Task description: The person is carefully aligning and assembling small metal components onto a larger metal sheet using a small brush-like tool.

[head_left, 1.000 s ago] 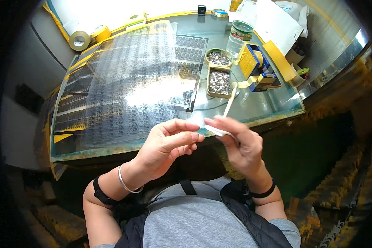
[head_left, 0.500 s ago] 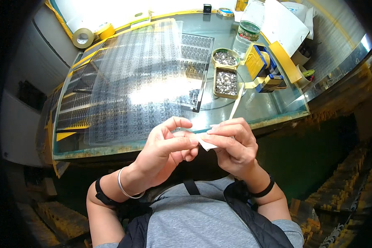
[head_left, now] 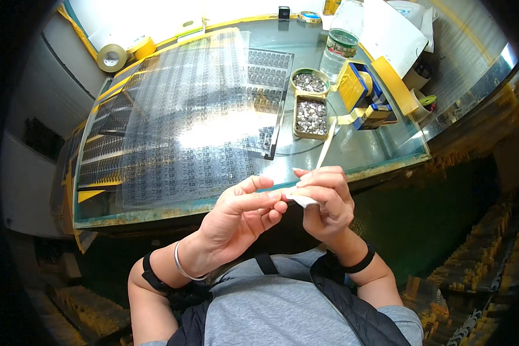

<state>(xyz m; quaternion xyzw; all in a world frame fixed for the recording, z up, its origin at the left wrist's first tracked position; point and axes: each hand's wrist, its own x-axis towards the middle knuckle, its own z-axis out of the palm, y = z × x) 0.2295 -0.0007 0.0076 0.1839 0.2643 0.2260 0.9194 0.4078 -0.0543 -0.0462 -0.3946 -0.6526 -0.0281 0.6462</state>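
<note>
My right hand [head_left: 330, 202] pinches a small folded white piece [head_left: 303, 200], paper-like or cloth-like. Thumb and fingertips of my left hand [head_left: 236, 216] press together at the left end of this piece; whatever they hold there is too small to make out. Both hands are raised just in front of the glass table's near edge. Beyond the right hand, a slim pale stick [head_left: 327, 145] leans toward a rectangular tin [head_left: 296, 122] full of small silvery bits. A round tin [head_left: 311, 82] of similar bits stands behind that one.
Clear printed sheets [head_left: 184, 104] cover the left of the glass table [head_left: 363, 164]. A dark-framed tray [head_left: 274, 75] lies beside them. Further right are a water bottle [head_left: 340, 46] and yellow-blue boxes [head_left: 354, 86]. Tape rolls [head_left: 112, 57] sit at the far left.
My left hand has moved slightly right, its fingers curling closer together at the white piece. The white piece has tilted and shifted right in my right hand's fingers.
</note>
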